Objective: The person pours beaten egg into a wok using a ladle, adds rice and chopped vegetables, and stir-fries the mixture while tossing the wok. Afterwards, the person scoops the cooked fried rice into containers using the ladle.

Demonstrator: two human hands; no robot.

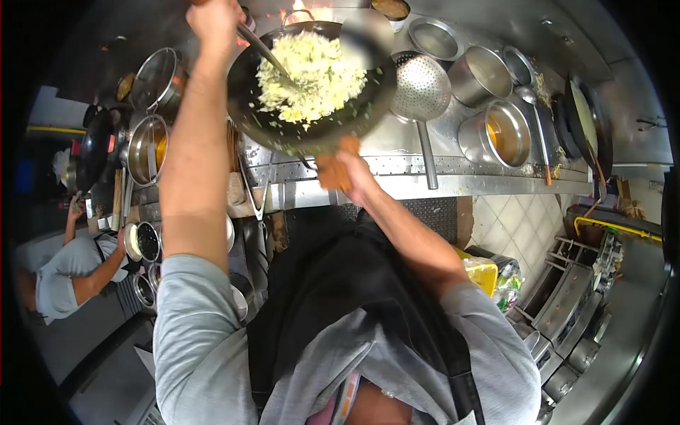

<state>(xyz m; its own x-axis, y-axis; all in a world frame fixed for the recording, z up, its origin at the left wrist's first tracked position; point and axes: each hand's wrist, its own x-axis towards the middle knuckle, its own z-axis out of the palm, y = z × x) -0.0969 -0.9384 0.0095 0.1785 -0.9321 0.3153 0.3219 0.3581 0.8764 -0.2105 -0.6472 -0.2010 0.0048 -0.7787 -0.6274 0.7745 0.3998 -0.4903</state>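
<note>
A black wok (251, 127) over a flame holds a loose pile of fried rice (319, 74), pale yellow with green bits. My left hand (212, 25), at the upper left, is closed around the end of a long-handled wok utensil (263, 51). Its metal shaft slants down into the rice, which hides the working end, so I cannot tell a ladle from a spatula. At the wok's near edge, my right hand (359, 172) grips a folded brown cloth (333, 168) pressed against the wok. Part of the wok's near handle shows beside the cloth.
Flames (312, 14) rise behind the wok. To its right lie a perforated strainer (421, 88), steel pots (480, 76) and a pot of orange liquid (517, 134). Tongs (258, 198) hang at the counter's front edge. Another person (78, 273) works at far left.
</note>
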